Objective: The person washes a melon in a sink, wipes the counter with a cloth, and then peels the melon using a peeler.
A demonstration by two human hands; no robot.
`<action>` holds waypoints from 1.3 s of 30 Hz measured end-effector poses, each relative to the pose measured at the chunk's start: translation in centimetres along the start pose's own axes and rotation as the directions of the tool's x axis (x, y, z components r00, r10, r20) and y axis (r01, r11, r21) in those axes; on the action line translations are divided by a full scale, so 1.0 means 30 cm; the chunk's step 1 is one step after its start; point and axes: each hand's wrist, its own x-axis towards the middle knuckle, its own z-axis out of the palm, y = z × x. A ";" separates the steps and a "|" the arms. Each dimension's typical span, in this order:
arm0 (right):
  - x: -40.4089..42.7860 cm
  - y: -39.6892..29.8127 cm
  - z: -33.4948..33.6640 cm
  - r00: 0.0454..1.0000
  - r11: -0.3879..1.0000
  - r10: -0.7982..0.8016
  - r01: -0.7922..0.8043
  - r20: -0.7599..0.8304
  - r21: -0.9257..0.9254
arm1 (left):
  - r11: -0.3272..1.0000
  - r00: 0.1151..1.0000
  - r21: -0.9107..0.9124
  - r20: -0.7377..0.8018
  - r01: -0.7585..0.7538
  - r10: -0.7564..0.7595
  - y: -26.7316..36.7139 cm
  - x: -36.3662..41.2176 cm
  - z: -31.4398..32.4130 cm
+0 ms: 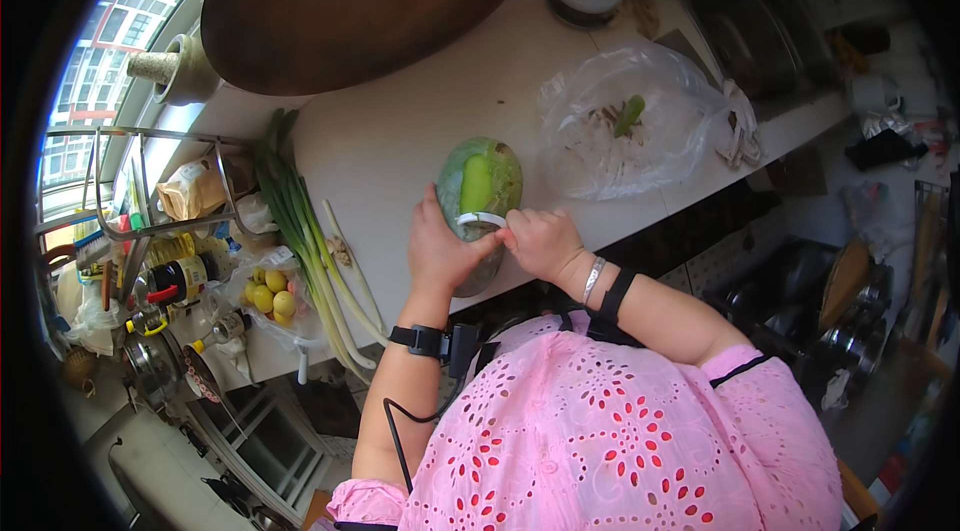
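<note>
A large green winter melon (504, 163) lies on the pale counter (390, 125) in front of me. A bright green strip on its upper side has lost its skin. My left hand (444, 246) is spread against the melon's left side, gripping it. In my right hand (546, 242) is a white peeler (481, 218), its head across the melon at the lower end of the bare strip. My left thumb comes close to the right fingertips beside the peeler; whether they touch is hard to tell.
To the right, a clear plastic bag (600, 163) holds a green peel strip (629, 116) and brown scraps. Scallions (307, 238) lie at the left, beside a bag of yellow fruit (271, 294). A large dark round board (360, 5) stands at the back, and a sink (765, 28) is far right.
</note>
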 end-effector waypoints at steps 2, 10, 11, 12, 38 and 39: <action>-0.013 -0.011 0.009 0.999 0.998 0.049 -0.048 -0.021 0.032 | 1.000 1.000 -0.020 -0.004 -0.010 0.010 0.000 -0.001 -0.001; -0.051 0.022 -0.019 0.979 0.853 0.112 -0.182 0.168 0.489 | 0.997 0.995 -0.052 0.079 -0.061 0.065 -0.011 0.000 -0.011; -0.045 0.037 -0.031 0.980 0.854 0.110 -0.180 0.168 0.488 | 0.997 0.995 -0.054 0.077 -0.061 0.065 -0.007 -0.001 -0.010; -0.031 0.048 -0.049 0.944 0.707 0.298 -0.320 0.146 0.631 | 0.998 0.996 -0.037 0.067 -0.050 0.053 -0.006 -0.008 -0.014; -0.002 0.029 0.034 0.999 0.999 0.038 -0.039 0.037 0.030 | 0.995 0.994 -0.095 0.094 -0.042 0.051 -0.076 0.059 -0.008; -0.030 -0.027 0.036 0.995 0.995 0.090 -0.092 0.034 0.049 | 0.987 0.993 -0.159 0.107 -0.033 0.050 -0.093 0.060 -0.008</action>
